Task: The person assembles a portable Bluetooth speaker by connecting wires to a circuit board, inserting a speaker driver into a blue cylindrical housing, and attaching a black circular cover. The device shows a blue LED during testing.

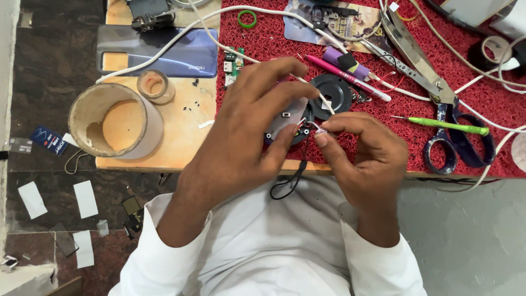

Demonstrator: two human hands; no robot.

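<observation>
My left hand [249, 118] grips a small round black device [290, 118] with a grey face, thumb and fingers wrapped over its top edge. My right hand [364, 153] pinches thin wires and a tiny white part [319, 129] at the device's right side. A black cord [290, 183] loops down from the device over my white shirt. A loose black round cover [331, 92] lies just behind the hands on the red mat [274, 38].
Large scissors [438, 104], a green screwdriver [444, 125], a pink pen [339, 74] and white cables [181, 41] lie on the mat. On the wooden board sit a big tape roll [112, 118], a smaller roll [155, 85], a phone back cover [159, 55] and a green circuit board [233, 61].
</observation>
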